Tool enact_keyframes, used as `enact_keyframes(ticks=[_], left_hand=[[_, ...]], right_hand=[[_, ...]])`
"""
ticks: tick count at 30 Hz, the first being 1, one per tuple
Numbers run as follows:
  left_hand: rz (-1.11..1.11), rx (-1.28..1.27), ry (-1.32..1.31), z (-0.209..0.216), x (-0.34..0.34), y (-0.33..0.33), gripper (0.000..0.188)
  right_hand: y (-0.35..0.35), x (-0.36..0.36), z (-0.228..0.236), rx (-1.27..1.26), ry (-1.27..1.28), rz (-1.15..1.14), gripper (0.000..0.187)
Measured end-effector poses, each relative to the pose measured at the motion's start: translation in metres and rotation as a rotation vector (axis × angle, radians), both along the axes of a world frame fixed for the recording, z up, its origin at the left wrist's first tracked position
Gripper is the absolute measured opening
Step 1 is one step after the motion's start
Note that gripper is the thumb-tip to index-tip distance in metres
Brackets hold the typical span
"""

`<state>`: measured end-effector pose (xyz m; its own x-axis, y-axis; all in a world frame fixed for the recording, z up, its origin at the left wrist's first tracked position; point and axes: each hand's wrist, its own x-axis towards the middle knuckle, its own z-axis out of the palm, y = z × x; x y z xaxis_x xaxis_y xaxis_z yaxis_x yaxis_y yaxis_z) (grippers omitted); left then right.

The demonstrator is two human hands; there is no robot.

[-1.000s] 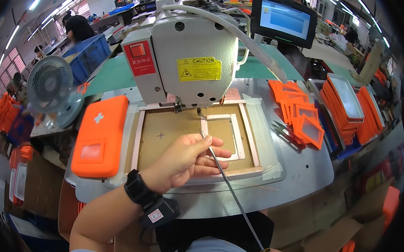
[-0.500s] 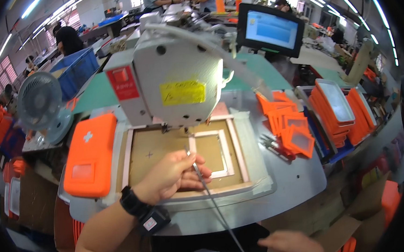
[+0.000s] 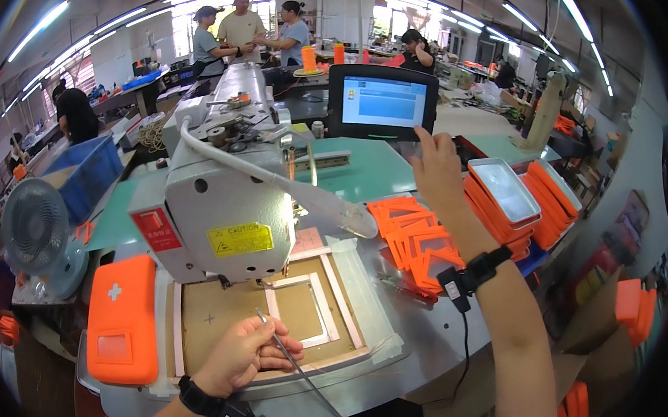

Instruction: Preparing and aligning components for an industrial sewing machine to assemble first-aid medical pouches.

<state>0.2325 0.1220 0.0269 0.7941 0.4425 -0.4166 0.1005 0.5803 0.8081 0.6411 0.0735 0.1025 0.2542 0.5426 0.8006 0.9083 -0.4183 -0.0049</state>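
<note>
Left hand (image 3: 236,356), down at 7 o'clock, has thumb and fingers pinched round a thin metal rod (image 3: 316,389), tip just in front of the machine head (image 3: 196,233). Right hand (image 3: 437,169), around 2 o'clock, looks empty with index finger out by the screen (image 3: 385,103) at 1 o'clock; can't tell if it's touching. Personally I'd angle that rod clear of the machine and press with one fingertip.
</note>
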Motion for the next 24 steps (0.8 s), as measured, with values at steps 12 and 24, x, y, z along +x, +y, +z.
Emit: enact_keyframes(ticks=[12, 24], left_hand=[[-0.011, -0.016, -0.011, -0.001, -0.002, 0.001, 0.026], [-0.003, 0.005, -0.018, 0.003, 0.000, -0.002, 0.020]], right_hand=[[0.016, 0.004, -0.012, 0.007, -0.004, -0.171, 0.062], [0.011, 0.007, -0.004, 0.050, 0.109, -0.087, 0.056]])
